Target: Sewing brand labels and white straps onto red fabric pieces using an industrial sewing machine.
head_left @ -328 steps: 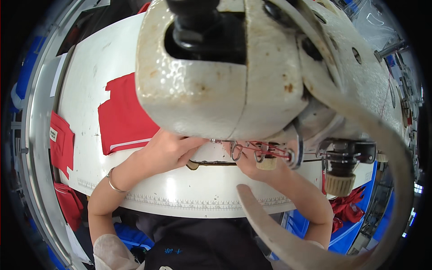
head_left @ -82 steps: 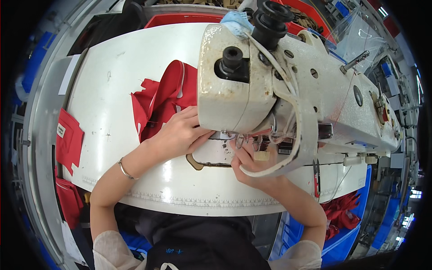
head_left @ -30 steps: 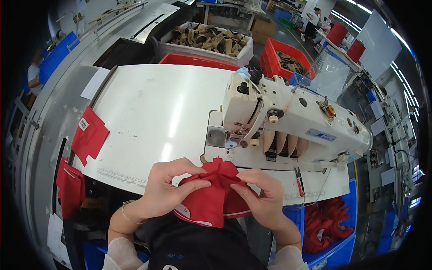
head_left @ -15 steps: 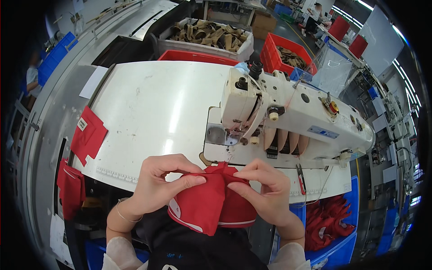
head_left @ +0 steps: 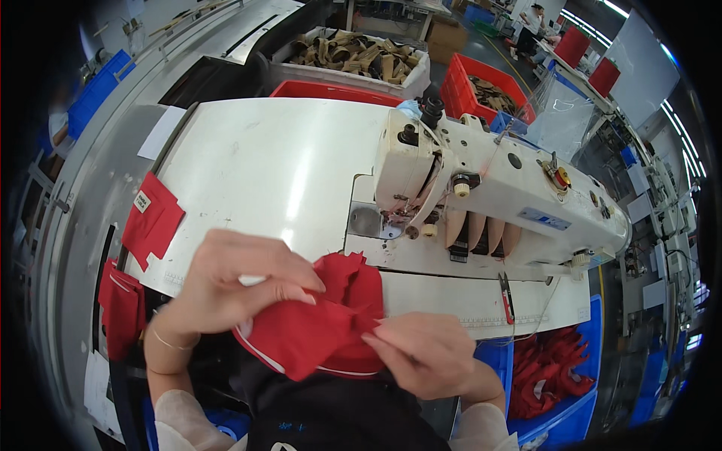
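A red fabric piece with white piping (head_left: 301, 338) is held between my two hands, just over the front edge of the white sewing table. My left hand (head_left: 237, 282) pinches its upper left part between thumb and fingers. At its right side, my right hand (head_left: 421, 353) grips the cloth, the thumb and fingers closed on it. The far part of the fabric stands up in folds above the tabletop. Beyond it stands a white sewing machine (head_left: 489, 195), its needle area to the right of the cloth. Some of the piece's underside is hidden.
Red-handled snips (head_left: 507, 298) lie on the tabletop (head_left: 263, 165) at the right. Flat red pieces (head_left: 153, 222) rest at its left end. A blue bin (head_left: 594, 353) holds red pieces. Behind the table stand a white bin (head_left: 353, 86) of tan parts and a red crate (head_left: 455, 90).
Both hands have shifted the red fabric piece to the left and turned it. My left hand moved left and up, while my right hand came down and to the left.
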The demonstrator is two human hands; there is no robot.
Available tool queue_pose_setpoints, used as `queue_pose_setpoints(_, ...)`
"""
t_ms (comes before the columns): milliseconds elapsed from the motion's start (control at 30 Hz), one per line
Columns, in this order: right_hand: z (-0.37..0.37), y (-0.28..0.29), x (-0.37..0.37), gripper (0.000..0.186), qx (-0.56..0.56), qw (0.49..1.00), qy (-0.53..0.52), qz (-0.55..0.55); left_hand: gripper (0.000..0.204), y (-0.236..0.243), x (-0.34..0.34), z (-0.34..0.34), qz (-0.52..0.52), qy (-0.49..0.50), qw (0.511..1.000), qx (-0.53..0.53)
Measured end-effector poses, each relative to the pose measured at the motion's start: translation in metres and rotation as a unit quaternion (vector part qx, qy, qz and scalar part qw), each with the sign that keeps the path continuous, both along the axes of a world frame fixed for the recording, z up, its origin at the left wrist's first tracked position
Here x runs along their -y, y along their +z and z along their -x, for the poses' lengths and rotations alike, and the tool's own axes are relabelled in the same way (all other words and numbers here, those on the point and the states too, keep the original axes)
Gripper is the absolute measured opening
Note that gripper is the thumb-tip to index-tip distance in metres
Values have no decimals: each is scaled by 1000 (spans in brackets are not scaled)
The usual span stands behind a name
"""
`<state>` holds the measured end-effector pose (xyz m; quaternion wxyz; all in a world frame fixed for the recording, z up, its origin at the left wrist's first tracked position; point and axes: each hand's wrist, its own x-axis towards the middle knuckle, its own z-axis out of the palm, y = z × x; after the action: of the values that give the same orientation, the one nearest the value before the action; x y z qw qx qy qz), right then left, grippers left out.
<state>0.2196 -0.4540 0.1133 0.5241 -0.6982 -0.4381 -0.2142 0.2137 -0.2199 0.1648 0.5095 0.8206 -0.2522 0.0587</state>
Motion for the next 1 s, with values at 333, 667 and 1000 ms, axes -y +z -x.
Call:
queue_pose_setpoints(333, -19, -107, -40, 45, 98, 981, -65, 151, 4, -82, 31, -96, -426, -109, 898, 22)
queue_pose_setpoints(667, -80, -118, 17, 30, 326, 869, -22, 373, 13, -155, 46, -139, -80, -21, 991, -109)
queue_pose_setpoints(1000, -85, -122, 19, 26, 328, 857, -37, 397, 26, -146, 35, -152, -261, -69, 963, 28)
